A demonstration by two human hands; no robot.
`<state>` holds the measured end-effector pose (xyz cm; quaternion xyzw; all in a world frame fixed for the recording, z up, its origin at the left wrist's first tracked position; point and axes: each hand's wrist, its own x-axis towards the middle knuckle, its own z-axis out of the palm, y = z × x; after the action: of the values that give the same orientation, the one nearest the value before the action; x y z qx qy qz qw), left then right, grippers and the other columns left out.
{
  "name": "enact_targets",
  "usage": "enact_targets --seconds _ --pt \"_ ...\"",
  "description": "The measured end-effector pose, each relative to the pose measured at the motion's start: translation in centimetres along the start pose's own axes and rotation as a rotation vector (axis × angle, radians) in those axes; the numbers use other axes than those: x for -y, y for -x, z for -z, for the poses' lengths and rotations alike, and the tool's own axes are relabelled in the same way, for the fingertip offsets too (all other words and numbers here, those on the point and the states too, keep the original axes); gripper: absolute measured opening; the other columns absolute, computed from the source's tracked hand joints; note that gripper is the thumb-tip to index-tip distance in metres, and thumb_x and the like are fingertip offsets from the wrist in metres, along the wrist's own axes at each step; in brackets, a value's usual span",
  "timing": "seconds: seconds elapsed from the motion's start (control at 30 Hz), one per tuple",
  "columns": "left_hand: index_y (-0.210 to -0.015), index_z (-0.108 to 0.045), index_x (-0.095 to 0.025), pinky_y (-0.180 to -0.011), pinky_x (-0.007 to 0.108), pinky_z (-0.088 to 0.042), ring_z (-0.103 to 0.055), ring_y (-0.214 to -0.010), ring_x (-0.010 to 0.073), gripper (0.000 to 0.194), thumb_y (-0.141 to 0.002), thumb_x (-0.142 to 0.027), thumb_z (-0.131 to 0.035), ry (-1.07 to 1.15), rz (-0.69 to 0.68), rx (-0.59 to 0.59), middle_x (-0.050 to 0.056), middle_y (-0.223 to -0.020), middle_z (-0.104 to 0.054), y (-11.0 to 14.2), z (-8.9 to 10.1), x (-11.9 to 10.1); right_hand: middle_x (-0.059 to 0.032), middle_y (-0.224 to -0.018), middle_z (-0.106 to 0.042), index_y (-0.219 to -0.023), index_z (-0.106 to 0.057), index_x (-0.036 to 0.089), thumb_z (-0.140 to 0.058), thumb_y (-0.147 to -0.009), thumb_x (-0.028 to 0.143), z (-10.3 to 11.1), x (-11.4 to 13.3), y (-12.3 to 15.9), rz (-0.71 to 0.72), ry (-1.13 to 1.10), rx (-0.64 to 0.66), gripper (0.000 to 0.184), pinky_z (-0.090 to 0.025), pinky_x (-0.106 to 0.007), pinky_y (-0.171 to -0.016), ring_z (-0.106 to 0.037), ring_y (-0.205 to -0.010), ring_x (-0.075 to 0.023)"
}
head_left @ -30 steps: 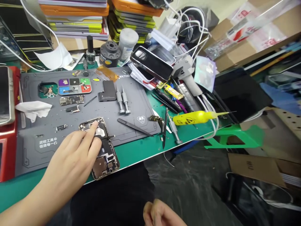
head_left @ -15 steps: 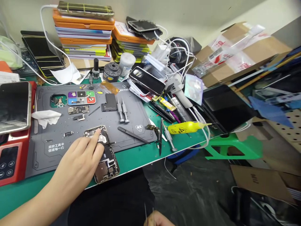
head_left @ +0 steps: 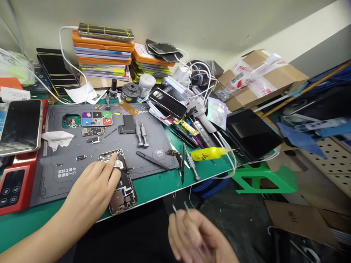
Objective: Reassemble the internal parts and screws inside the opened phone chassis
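Opened phone (head_left: pixel 117 201) + slim tweezers (head_left: pixel 176 211).
Phone flat, slanted by desk (head_left: pixel 149 190) edge, internals exposed, left hand (head_left: pixel 89 188) fingertip at upper end. Tweezers blurred, in right hand (head_left: pixel 200 233), tips up and apart.

Yellow bottle (head_left: pixel 207 153), bright green stool (head_left: pixel 267 179).

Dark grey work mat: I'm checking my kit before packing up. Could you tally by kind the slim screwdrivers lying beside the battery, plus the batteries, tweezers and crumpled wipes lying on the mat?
Slim grey metal screwdrivers: 2
Black L-shaped battery: 1
Long black tweezers: 1
Crumpled white wipe: 1
Total: 5
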<state>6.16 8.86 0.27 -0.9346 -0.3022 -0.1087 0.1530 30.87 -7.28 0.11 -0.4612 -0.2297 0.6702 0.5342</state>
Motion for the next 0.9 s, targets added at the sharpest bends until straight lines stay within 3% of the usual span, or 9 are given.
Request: enact_targets --seconds 0.07,0.2,0.33,0.43,0.53,0.63,0.7,0.83,0.9 --pt "-0.102 -0.082 -0.014 -0.086 0.046 -0.065 -0.078 -0.093 0.0334 0.027 -0.086 0.001 -0.066 0.002 0.002 -0.006 0.026 -0.144 -0.087 0.0 -0.1 0.0 0.0021 -0.077 -0.051 -0.072 -0.042 0.028 -0.1 -0.088 0.073 -0.9 2.4 -2.2 0.096 0.0 0.065 0.075 -0.045 -0.031 -0.061 -0.042 -0.063 -0.0163" --pt "-0.103 -0.082 -0.014 -0.087 0.045 -0.065 -0.078 -0.094 0.0325 0.027 -0.088 0.0 -0.065 0.005 0.012 -0.019 0.024 -0.143 -0.088 0.1 0.0 -0.1 0.0025 -0.08 -0.049 -0.07 -0.043 0.029 -0.117 -0.07 0.056 -2.9 6.1 -6.3 0.168 0.035 0.201 0.078 -0.053 -0.034 -0.062 -0.045 -0.066 -0.0179" --pt "-0.102 -0.082 -0.016 -0.086 0.044 -0.065 -0.078 -0.091 0.0313 0.028 -0.088 -0.001 -0.063 0.014 0.033 -0.025 0.023 -0.142 -0.089 0.0 0.1 -0.3 0.0032 -0.075 -0.043 -0.069 -0.044 0.028 -0.089 -0.104 0.049 -5.1 7.9 -9.1 0.19 0.085 0.282 0.061 -0.051 -0.035 -0.061 -0.036 -0.059 -0.0165" --pt "-0.102 -0.082 -0.015 -0.085 0.045 -0.066 -0.078 -0.089 0.0317 0.028 -0.087 -0.002 -0.063 0.024 0.042 -0.027 0.023 -0.143 -0.088 0.0 -0.1 -0.4 0.0043 -0.072 -0.037 -0.069 -0.04 0.026 -0.078 -0.109 0.042 -6.3 9.3 -10.6 0.225 0.108 0.307 0.058 -0.046 -0.032 -0.058 -0.03 -0.056 -0.0145" --pt "-0.102 -0.082 -0.015 -0.085 0.046 -0.067 -0.079 -0.09 0.0326 0.028 -0.087 -0.003 -0.063 0.033 0.047 -0.028 0.024 -0.144 -0.088 0.0 -0.2 -0.4 0.0051 -0.071 -0.037 -0.069 -0.05 0.026 -0.088 -0.101 0.042 -6.8 11.3 -11.2 0.272 0.144 0.287 0.052 -0.043 -0.029 -0.058 -0.033 -0.058 -0.0143" --pt "-0.102 -0.083 -0.016 -0.086 0.046 -0.067 -0.079 -0.091 0.0331 0.028 -0.087 -0.003 -0.063 0.038 0.047 -0.03 0.023 -0.144 -0.088 0.1 -0.2 -0.5 0.0023 -0.082 -0.053 -0.087 -0.076 0.028 -0.102 -0.091 0.058 -7.0 13.3 -11.1 0.409 0.241 0.174 0.04 -0.051 -0.03 -0.064 -0.048 -0.069 -0.0173" --pt "-0.102 -0.084 -0.016 -0.085 0.046 -0.067 -0.078 -0.091 0.0329 0.029 -0.087 -0.003 -0.063 0.038 0.043 -0.034 0.023 -0.144 -0.088 0.1 -0.1 -0.5 0.0 -0.092 -0.06 -0.1 -0.083 0.028 -0.104 -0.09 0.06 -7.2 14.1 -10.9 0.511 0.333 0.069 0.04 -0.056 -0.029 -0.072 -0.055 -0.08 -0.0192" --pt "-0.101 -0.084 -0.017 -0.086 0.045 -0.067 -0.078 -0.093 0.0324 0.031 -0.084 -0.003 -0.061 0.036 0.045 -0.031 0.023 -0.143 -0.089 0.0 0.0 -0.5 0.0004 -0.095 -0.062 -0.094 -0.078 0.03 -0.087 -0.099 0.035 -7.4 14.0 -12.2 0.577 0.438 0.001 0.011 -0.055 -0.028 -0.068 -0.057 -0.08 -0.0178" --pt "-0.101 -0.085 -0.017 -0.087 0.045 -0.067 -0.078 -0.093 0.0321 0.033 -0.082 -0.002 -0.061 0.036 0.047 -0.024 0.022 -0.142 -0.089 0.1 -0.1 -0.6 0.0009 -0.091 -0.064 -0.092 -0.077 0.029 -0.075 -0.103 0.032 -7.0 13.3 -13.5 0.562 0.513 0.022 0.012 -0.054 -0.029 -0.065 -0.059 -0.076 -0.0172"
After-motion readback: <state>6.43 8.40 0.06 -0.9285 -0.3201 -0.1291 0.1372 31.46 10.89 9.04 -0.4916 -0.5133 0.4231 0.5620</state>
